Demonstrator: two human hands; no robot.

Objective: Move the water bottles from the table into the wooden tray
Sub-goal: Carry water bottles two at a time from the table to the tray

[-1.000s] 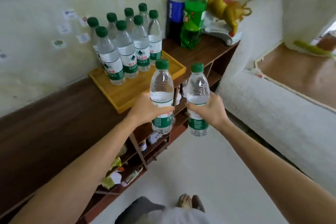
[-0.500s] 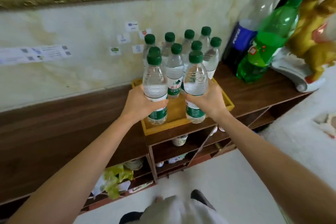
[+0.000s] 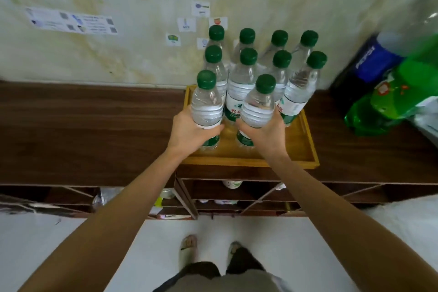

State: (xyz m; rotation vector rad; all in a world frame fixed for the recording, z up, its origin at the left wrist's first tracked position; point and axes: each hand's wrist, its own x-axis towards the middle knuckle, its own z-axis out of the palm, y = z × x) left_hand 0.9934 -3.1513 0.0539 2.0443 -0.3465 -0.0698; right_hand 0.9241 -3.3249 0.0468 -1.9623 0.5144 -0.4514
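A wooden tray (image 3: 305, 149) sits on a dark wooden shelf top against the wall. Several clear water bottles with green caps (image 3: 246, 78) stand in rows at its back. My left hand (image 3: 189, 133) grips one green-capped bottle (image 3: 207, 102) upright over the tray's front left. My right hand (image 3: 265, 133) grips a second bottle (image 3: 259, 104) beside it, over the tray's front middle. Both bottle bases are low in the tray; I cannot tell whether they touch its floor.
A large blue-labelled soda bottle (image 3: 372, 59) and a green soda bottle (image 3: 388, 102) stand at the right on the dark shelf top (image 3: 94, 130). Open shelf compartments (image 3: 237, 197) below hold small items. My feet (image 3: 189, 249) stand on the pale floor.
The view has swung to face the tray squarely. Both hands have carried their bottles forward and down into the front of the tray.
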